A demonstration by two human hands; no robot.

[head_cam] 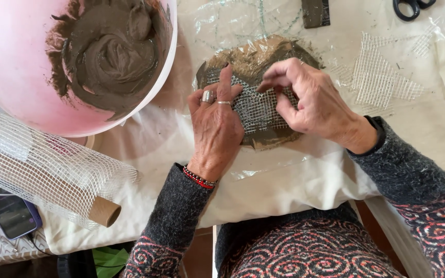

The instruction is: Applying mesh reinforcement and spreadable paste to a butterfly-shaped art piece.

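Note:
A flat round slab of grey-brown clay (pixel 266 54) lies on clear plastic film over a white cloth. A piece of white mesh (pixel 258 109) covers its lower half. My left hand (pixel 215 121), wearing rings, lies flat on the left part of the mesh, fingers stretched forward. My right hand (pixel 310 103) is bent over the mesh's upper right part, fingertips pressing on it. Neither hand grips anything.
A pink bowl (pixel 11 62) of wet grey clay stands at the upper left. A roll of white mesh (pixel 42 164) on a cardboard tube lies below it, with a phone (pixel 11 215) beside. Mesh offcuts (pixel 379 77) and scissors (pixel 413 7) lie at the upper right.

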